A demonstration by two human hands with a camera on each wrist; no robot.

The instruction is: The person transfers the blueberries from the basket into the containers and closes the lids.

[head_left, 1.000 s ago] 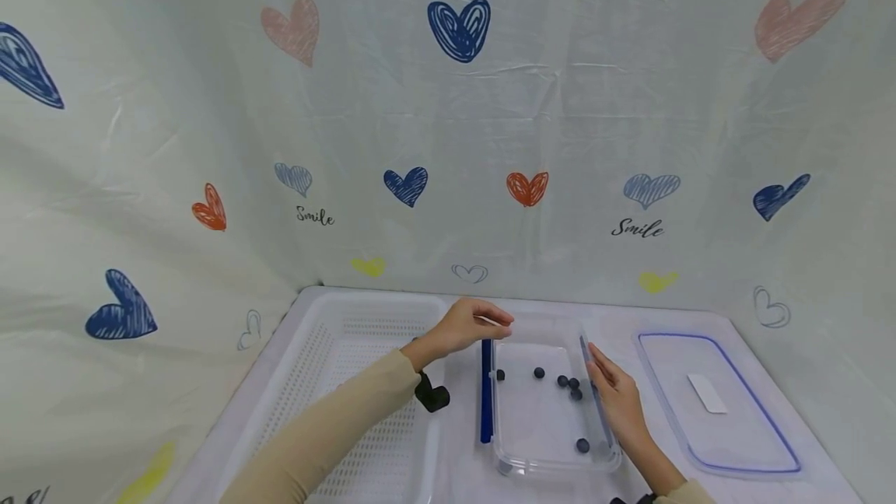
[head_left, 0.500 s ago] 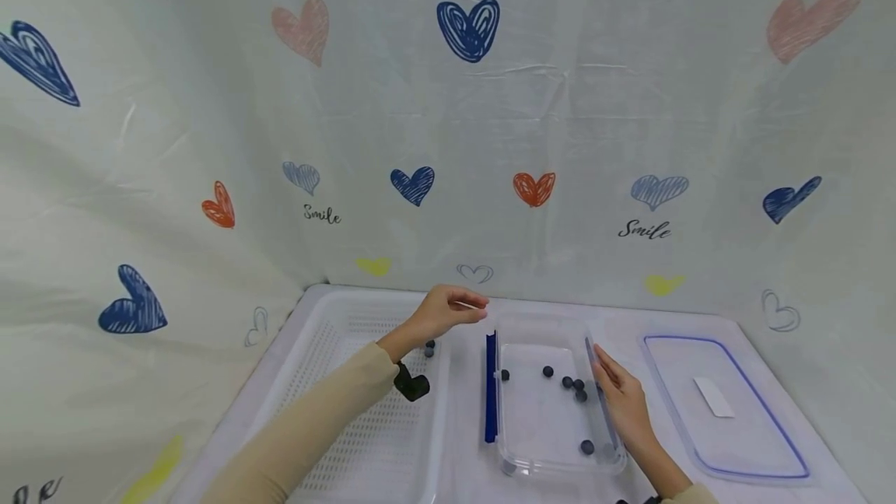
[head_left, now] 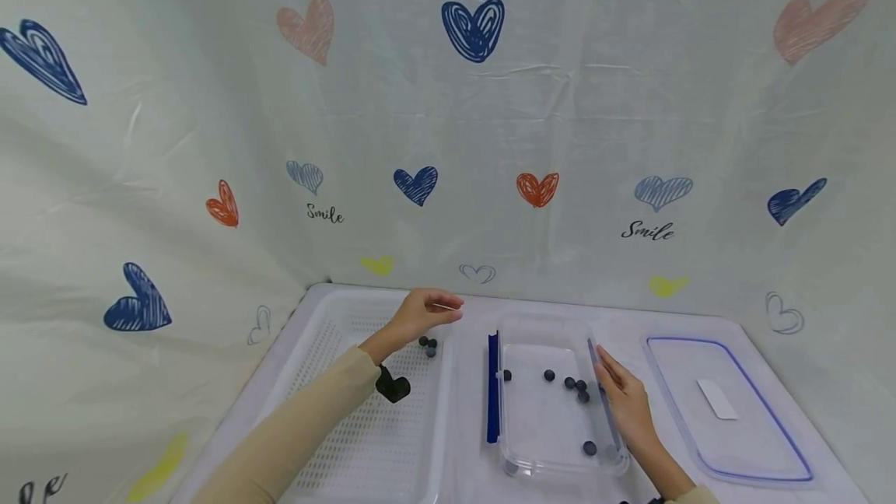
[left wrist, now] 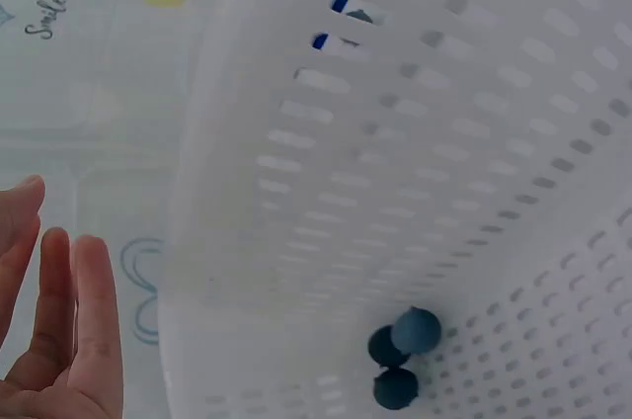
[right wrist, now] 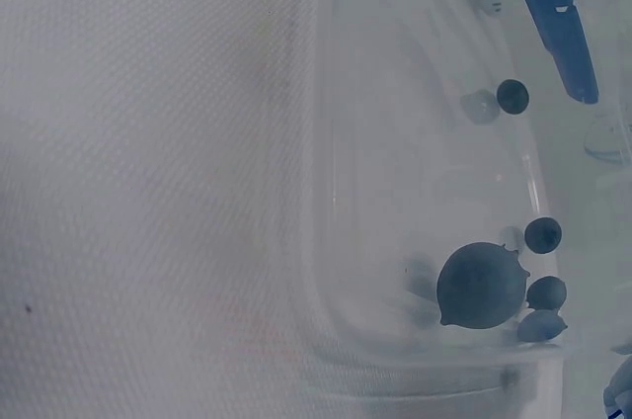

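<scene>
My left hand [head_left: 435,308] hovers over the back right corner of a white perforated basket [head_left: 350,426], fingers relaxed and holding nothing. Its straight fingers [left wrist: 57,281] show in the left wrist view. Three blueberries [head_left: 428,345] [left wrist: 400,355] lie on the basket floor just below it. A clear plastic container [head_left: 518,453] stands to the right with several blueberries [head_left: 579,390] [right wrist: 481,284] inside. My right hand [head_left: 616,387] lies flat along the container's right wall, fingers straight.
A blue clip [head_left: 493,399] [right wrist: 553,4] runs along the container's left side. A clear lid [head_left: 742,442] with a blue rim lies flat at the right. A heart-printed cloth [head_left: 448,138] covers the wall behind and the left side.
My left hand has moved left from above the container to over the basket. Blueberries now lie in the basket below it. The right hand has stayed on the container's wall.
</scene>
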